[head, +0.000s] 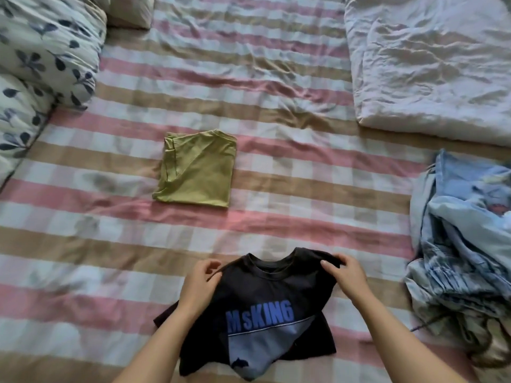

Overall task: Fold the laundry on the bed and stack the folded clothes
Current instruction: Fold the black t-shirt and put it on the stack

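A black T-shirt [265,297] with blue "MsKING" lettering lies front-up on the bed near me, collar pointing away. My left hand [200,283] pinches its left shoulder beside the collar. My right hand [343,275] pinches the right shoulder. Both shoulders are lifted slightly off the sheet. A folded olive-green shirt [197,170] lies flat in the middle of the bed, well beyond the black shirt.
The bed has a pink, tan and white checked sheet [276,87]. A crumpled pile of light blue clothes [459,239] lies at the right. A folded white quilt [431,64] sits at the far right, floral pillows [41,59] at the far left.
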